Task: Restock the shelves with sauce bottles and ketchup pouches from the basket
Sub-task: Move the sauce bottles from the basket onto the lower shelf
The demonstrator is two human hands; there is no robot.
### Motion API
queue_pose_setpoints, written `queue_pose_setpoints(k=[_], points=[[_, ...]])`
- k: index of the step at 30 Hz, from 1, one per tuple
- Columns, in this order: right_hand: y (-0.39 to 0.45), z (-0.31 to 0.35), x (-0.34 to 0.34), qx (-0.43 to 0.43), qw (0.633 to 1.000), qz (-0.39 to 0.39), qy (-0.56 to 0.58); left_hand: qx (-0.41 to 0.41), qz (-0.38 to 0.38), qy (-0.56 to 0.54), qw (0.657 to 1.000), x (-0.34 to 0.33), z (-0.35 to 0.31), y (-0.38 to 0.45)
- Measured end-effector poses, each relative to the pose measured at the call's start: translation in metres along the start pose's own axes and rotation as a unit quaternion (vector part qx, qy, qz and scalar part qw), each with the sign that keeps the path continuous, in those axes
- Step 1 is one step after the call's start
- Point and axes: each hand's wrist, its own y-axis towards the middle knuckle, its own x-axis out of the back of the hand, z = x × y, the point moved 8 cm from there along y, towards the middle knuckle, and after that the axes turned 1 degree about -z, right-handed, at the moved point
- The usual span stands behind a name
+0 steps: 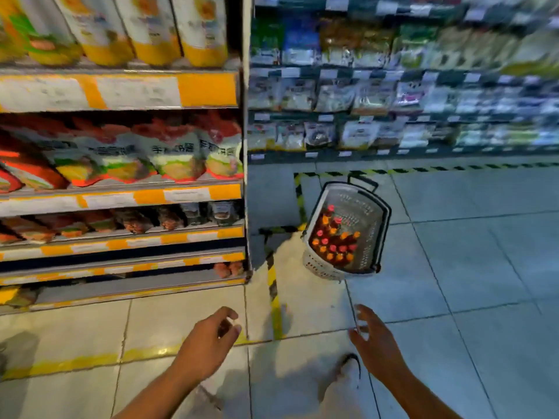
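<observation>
Beside shelves, basket (314,263) bottles (332,241) upright

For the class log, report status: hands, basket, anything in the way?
Left hand and right hand both empty, fingers loosely open. Basket on floor by shelf end, full of red- and orange-capped bottles. Path clear.

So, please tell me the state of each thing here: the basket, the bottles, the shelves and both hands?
Basket: standing on the floor by the shelf end, handle folded down, partly full.
Bottles: upright in the basket, caps on.
Pouches: standing in a full row on the middle shelf.
Lower shelf: mostly bare.
Left hand: empty, fingers curled.
Right hand: empty, fingers spread.
</observation>
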Motion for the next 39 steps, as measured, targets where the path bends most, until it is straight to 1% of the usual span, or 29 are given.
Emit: queue_pose_setpoints(k=[4,6,8,11,16,19,25,31,34,39], points=[[0.035,-0.074,0.056,-0.005,0.999,-0.011,0.04,-0.01,-0.002,0.009,1.0,-0.08,-0.082,0.051],[0.054,-0.11,0.089,-0.005,0.999,0.001,0.041,-0.011,-0.001,0.006,1.0,-0.126,-0.129,0.077],[0.067,-0.119,0.109,0.022,0.999,0.015,0.018,-0.008,0.003,0.005,1.0,-0.152,-0.162,0.093],[0.095,-0.138,0.154,0.04,0.999,0.033,0.013,-0.016,0.019,0.022,0.999,-0.198,-0.221,0.124],[0.144,-0.138,0.21,0.042,0.998,0.049,0.022,0.019,0.048,0.027,0.998,-0.239,-0.275,0.173],[0.186,-0.133,0.23,0.041,0.998,0.039,0.023,0.041,0.046,0.036,0.997,-0.244,-0.29,0.214],[0.286,-0.106,0.26,0.041,0.998,0.048,0.009,0.089,0.026,0.014,0.996,-0.242,-0.301,0.31],[0.392,-0.076,0.267,0.049,0.996,0.065,-0.033,0.115,0.067,0.031,0.991,-0.241,-0.308,0.402],[0.44,-0.054,0.262,0.051,0.994,0.083,-0.049,0.126,0.056,0.023,0.99,-0.233,-0.313,0.442],[0.514,-0.02,0.235,0.074,0.981,0.16,-0.086,0.169,0.028,-0.006,0.985,-0.234,-0.294,0.495]])
